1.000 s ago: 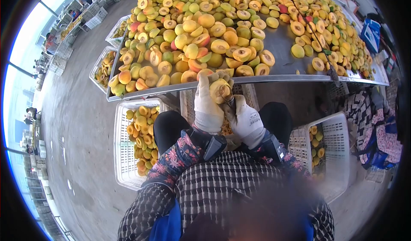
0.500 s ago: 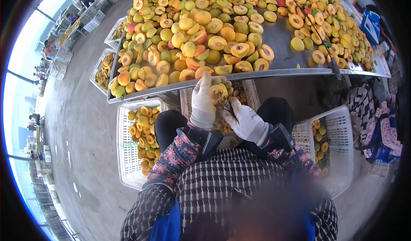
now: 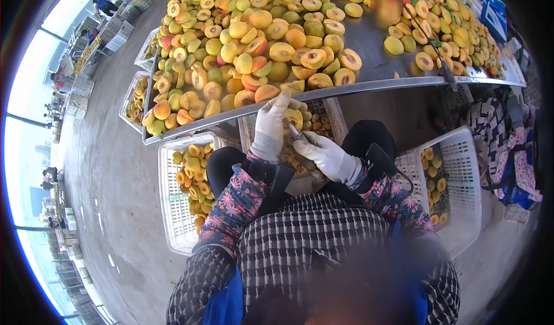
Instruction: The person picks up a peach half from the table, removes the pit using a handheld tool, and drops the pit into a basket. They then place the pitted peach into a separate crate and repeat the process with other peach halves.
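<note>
My left hand (image 3: 270, 126), in a white glove, is closed around a yellow peach half (image 3: 293, 117) just in front of the table's metal edge. In my gloved right hand (image 3: 328, 159) is a short metal pitting tool (image 3: 296, 132), its tip at the lower part of the peach's cut face. Both hands are above a white crate (image 3: 336, 117) with small brown and yellow pieces in it, between my knees. On the metal table (image 3: 372, 51) beyond them lie heaped peach halves (image 3: 281, 52), several with the stone showing.
A white crate of peach halves (image 3: 167, 209) stands by my left knee, another crate (image 3: 464, 186) by my right. The metal rim (image 3: 369, 86) runs across ahead of my hands. A co-worker's patterned sleeve (image 3: 522, 157) is at the right. More crates (image 3: 81, 88) and people are far left.
My right hand has turned and shifted slightly left and up, so more of the metal tool shows. My left hand still holds the peach half. The whole view has shifted a little.
</note>
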The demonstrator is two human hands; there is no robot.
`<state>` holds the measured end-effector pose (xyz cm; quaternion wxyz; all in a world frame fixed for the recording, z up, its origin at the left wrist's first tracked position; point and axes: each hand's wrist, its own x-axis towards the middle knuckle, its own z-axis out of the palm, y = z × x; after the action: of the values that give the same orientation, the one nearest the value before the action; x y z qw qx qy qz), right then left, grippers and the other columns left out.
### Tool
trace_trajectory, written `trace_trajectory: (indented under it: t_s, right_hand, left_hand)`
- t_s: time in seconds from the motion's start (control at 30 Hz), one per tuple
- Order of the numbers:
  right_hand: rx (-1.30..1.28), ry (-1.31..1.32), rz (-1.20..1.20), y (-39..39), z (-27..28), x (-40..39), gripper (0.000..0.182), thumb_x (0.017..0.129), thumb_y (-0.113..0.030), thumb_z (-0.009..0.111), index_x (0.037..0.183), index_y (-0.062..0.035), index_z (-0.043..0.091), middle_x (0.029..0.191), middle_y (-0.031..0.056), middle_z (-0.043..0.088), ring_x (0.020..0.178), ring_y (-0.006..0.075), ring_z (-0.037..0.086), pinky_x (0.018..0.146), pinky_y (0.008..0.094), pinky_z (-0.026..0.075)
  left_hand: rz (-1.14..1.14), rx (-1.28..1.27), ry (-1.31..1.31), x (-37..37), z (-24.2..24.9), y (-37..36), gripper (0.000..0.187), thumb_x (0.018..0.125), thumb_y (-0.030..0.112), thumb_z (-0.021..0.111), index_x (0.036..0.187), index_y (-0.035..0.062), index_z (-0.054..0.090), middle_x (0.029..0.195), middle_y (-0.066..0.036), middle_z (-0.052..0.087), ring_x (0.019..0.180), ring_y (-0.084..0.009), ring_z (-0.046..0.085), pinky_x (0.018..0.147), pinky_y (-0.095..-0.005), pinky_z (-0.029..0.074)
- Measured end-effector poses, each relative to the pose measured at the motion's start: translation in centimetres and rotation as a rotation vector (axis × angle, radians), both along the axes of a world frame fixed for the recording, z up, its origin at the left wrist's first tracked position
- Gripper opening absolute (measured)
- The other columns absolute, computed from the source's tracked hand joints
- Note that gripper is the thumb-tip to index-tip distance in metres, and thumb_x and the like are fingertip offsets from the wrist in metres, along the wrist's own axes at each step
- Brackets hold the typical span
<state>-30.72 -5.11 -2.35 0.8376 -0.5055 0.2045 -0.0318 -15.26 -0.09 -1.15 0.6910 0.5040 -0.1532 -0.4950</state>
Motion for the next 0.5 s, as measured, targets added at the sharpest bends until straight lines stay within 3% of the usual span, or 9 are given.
trace_trajectory:
  t_s: [0.1, 0.2, 0.3, 0.4, 0.47, 0.5]
  right_hand:
    - [0.252, -0.01, -0.012, 0.3, 0.9, -0.3, 0.017, 0.101, -0.029, 0.051, 0.101, -0.0118, 0.052, 0.066, -0.0058, 0.046, 0.048, 0.0046, 0.041, 0.041, 0.0192, 0.031]
    - [0.339, -0.025, 0.001, -0.1, 0.5, -0.3, 0.017, 0.101, -0.028, 0.05, 0.101, -0.0115, 0.052, 0.064, -0.005, 0.046, 0.047, 0.0045, 0.039, 0.041, 0.0192, 0.03]
    - [0.073, -0.007, -0.054, 0.2, -0.5, 0.3, 0.02, 0.101, -0.028, 0.05, 0.106, -0.0089, 0.053, 0.069, -0.0013, 0.051, 0.053, 0.0077, 0.046, 0.047, 0.0227, 0.038]
    - [-0.614, -0.218, -0.138, -0.1, -4.0, 0.5, 0.023, 0.1, -0.025, 0.051, 0.11, -0.0053, 0.056, 0.079, 0.0022, 0.058, 0.062, 0.012, 0.053, 0.057, 0.0289, 0.046]
    - [-0.493, -0.201, -0.125, 0.5, -3.1, 0.2, 0.025, 0.099, -0.021, 0.051, 0.113, -0.001, 0.059, 0.093, 0.0056, 0.063, 0.079, 0.0141, 0.058, 0.071, 0.0333, 0.049]
    - [-0.492, -0.178, -0.144, 0.1, -3.3, 0.2, 0.024, 0.099, -0.022, 0.051, 0.11, -0.0024, 0.06, 0.089, 0.0054, 0.062, 0.077, 0.0159, 0.058, 0.07, 0.0338, 0.049]
  left_hand:
    - [0.065, -0.052, 0.056, -0.6, -0.1, -0.2, 0.038, 0.097, 0.038, 0.056, 0.093, 0.0005, 0.06, 0.089, -0.013, 0.065, 0.076, -0.0245, 0.067, 0.065, -0.038, 0.058]
    - [0.084, -0.034, 0.064, -0.9, 0.3, -0.4, 0.037, 0.097, 0.038, 0.057, 0.094, 0.001, 0.059, 0.089, -0.013, 0.065, 0.076, -0.0248, 0.067, 0.065, -0.0379, 0.058]
    - [0.077, 0.017, 0.075, -0.8, 0.5, -0.6, 0.036, 0.096, 0.037, 0.058, 0.093, 0.0011, 0.058, 0.089, -0.013, 0.065, 0.076, -0.0247, 0.067, 0.065, -0.0371, 0.058]
    - [-0.065, 0.144, 0.018, 0.1, 0.0, -0.6, 0.036, 0.096, 0.037, 0.058, 0.097, 0.0007, 0.059, 0.091, -0.014, 0.066, 0.075, -0.0247, 0.067, 0.065, -0.0365, 0.058]
    - [-0.206, 0.218, -0.159, 0.8, -0.2, -0.4, 0.038, 0.097, 0.037, 0.056, 0.101, 0.0001, 0.062, 0.092, -0.014, 0.066, 0.074, -0.0248, 0.067, 0.064, -0.035, 0.057]
    - [-0.322, 0.136, -0.204, -2.6, -0.9, -4.7, 0.043, 0.098, 0.04, 0.051, 0.105, -0.0003, 0.065, 0.099, -0.014, 0.066, 0.082, -0.0249, 0.067, 0.07, -0.0356, 0.056]
